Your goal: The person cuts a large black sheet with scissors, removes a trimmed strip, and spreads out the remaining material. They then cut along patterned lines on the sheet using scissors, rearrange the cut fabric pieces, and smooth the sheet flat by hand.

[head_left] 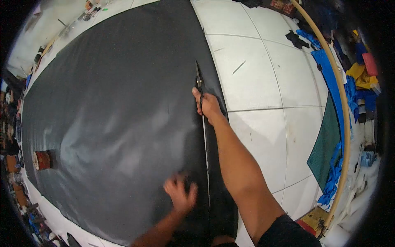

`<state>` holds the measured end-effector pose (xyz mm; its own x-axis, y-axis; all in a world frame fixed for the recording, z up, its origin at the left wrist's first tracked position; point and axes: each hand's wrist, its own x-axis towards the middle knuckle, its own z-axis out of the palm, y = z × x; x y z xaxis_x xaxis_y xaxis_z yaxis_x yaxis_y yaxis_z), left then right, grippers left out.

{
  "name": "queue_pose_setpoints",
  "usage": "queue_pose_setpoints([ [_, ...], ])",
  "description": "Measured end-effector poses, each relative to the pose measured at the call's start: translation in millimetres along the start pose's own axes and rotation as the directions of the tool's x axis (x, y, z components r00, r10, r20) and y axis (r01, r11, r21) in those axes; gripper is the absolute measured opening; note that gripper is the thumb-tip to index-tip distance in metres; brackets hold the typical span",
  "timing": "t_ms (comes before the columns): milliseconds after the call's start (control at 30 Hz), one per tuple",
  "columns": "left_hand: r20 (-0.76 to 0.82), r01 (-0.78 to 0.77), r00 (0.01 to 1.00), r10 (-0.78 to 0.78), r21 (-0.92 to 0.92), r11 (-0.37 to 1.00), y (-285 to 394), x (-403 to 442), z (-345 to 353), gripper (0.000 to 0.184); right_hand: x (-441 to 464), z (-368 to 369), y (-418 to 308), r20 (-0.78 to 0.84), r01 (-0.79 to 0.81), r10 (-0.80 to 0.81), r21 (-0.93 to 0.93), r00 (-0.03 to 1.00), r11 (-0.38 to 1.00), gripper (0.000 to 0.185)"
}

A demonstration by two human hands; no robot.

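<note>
A large black sheet [115, 103] lies spread over white floor tiles. My right hand [210, 106] is closed round the handles of dark scissors [198, 78], whose blades point away from me over the sheet near its right edge. From the scissors a long narrow slit [206, 156] runs back toward me, with white showing through it. Left of that slit, my left hand [181, 192] is over the sheet with its fingers apart, somewhat blurred, and nothing shows in it. A reddish round container [42, 160] stands on the sheet at the far left.
White tiles [257, 82] lie right of the sheet. A curved wooden pole [345, 103] runs along the right side, beside blue fabric [329, 74], a dark green piece [326, 144] and a small black scrap [297, 40]. Assorted items line the left edge.
</note>
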<state>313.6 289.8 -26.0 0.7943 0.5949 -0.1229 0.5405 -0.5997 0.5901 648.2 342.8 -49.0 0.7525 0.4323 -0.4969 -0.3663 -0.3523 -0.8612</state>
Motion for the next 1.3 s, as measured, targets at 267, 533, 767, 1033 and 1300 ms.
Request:
queue_pose_setpoints([
  [267,-0.310,-0.060,0.934,0.177,0.354,0.933,22,345,8,0.063,5,-2,-8,-0.015,-0.061,0.061,-0.007,0.998,0.998,0.058],
  [533,-0.196,0.025,0.979,0.060,0.407,0.913,25,349,6,0.067,7,2,-8,-0.025,-0.066,0.065,-0.086,0.998,0.994,0.059],
  [767,-0.169,0.024,0.984,0.046,0.387,0.922,28,351,1,0.069,75,8,-61,-0.009,-0.049,0.050,0.041,0.999,0.998,0.052],
  [1033,-0.100,0.039,0.995,0.001,0.402,0.915,32,353,-5,0.069,168,16,-112,-0.008,-0.036,0.037,0.047,0.999,0.998,0.055],
  [1300,-0.064,0.022,0.998,-0.001,0.330,0.944,31,357,-7,0.069,255,27,-156,-0.042,0.007,-0.005,0.039,0.999,0.999,0.057],
])
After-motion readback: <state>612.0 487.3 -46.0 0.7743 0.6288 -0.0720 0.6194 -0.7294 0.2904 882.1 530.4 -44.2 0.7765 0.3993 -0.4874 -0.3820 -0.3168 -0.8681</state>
